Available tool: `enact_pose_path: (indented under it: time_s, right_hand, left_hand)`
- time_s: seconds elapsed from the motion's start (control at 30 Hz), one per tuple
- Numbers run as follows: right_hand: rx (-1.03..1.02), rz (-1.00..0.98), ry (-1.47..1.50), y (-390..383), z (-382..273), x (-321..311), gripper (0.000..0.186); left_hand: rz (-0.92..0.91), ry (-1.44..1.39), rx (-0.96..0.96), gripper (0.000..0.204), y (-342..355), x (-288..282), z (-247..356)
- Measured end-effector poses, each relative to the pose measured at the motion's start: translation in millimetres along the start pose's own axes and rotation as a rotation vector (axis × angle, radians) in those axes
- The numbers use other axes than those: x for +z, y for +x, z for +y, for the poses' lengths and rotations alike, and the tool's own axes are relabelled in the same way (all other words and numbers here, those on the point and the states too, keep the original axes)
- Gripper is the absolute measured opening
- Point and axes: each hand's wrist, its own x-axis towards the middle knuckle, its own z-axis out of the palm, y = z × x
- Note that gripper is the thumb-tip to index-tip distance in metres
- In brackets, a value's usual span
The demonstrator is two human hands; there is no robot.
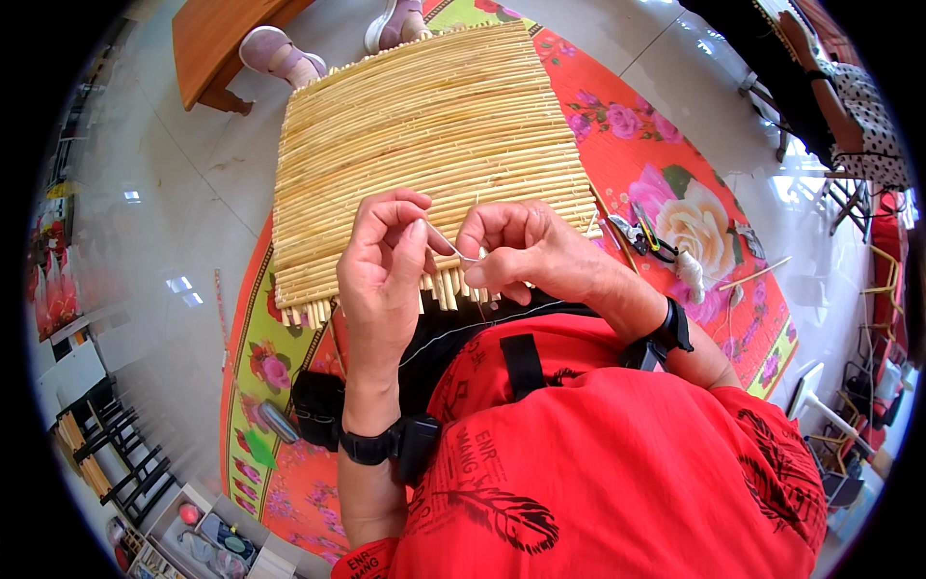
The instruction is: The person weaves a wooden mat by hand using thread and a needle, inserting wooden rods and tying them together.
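1. One reed mat [424, 135], pale yellow stalks bound side by side, lying across the person's lap and reaching out over the floor; near edge with cut stalk ends sits just under both hands.
2. Left hand [381, 275]: fingers curled, thumb and forefinger pinched shut on a thin white thread [451, 249]. One black wrist strap with a small box on the left wrist [391, 444].
3. Right hand [521, 253]: fingers folded in, fingertips pinching the other end of the same thread, hand resting on the mat's near edge. One black strap on the right wrist [666, 336].
4. Thread: one short taut span between the two hands, right above the stalk ends. Whether a needle is on it, cannot tell.
5. One floor cloth [675, 174], red with pink and white flowers and a green-yellow border, spread under the mat.
6. On the cloth to the person's right: one pair of pliers or cutters with dark handles [644, 234], one small white bundle [691, 275], one loose stalk [754, 274], all well apart from the hands.
7. Two feet in light shoes [328, 43] of another person at the mat's far edge, touching or just beside it.
8. One wooden bench [217, 39], upper left, on the tiled floor.
9. One seated person in a spotted garment [858, 106], far upper right.
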Motion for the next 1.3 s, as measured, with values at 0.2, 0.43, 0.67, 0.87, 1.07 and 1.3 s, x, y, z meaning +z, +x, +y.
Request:
enact_pose_path:
  time_s: [0.2,0.43,0.67,0.87,1.07,1.3]
  right_hand:
    - [-0.027,-0.02,-0.015,4,10,-8,0.009]
    - [-0.152,-0.025,0.307,13,9,-31,0.016]
    - [-0.27,0.225,0.049,35,16,-55,0.011]
    - [-0.297,0.254,0.196,36,16,-58,0.011]
    - [-0.41,0.397,-0.033,32,17,-71,0.01]
    - [-0.389,0.504,-0.319,31,37,-104,0.009]
  left_hand:
    - [0.067,-0.294,-0.137,0.013,3,-5,-5]
    - [0.027,-0.005,-0.207,0.015,11,-21,-27]
    - [-0.073,0.109,-0.202,0.014,5,-17,-30]
    - [-0.2,0.251,-0.213,0.012,-6,-13,-34]
    - [-0.172,0.275,-0.26,0.016,-27,-20,-38]
    - [-0.067,-0.248,-0.908,0.033,-93,-46,-37]
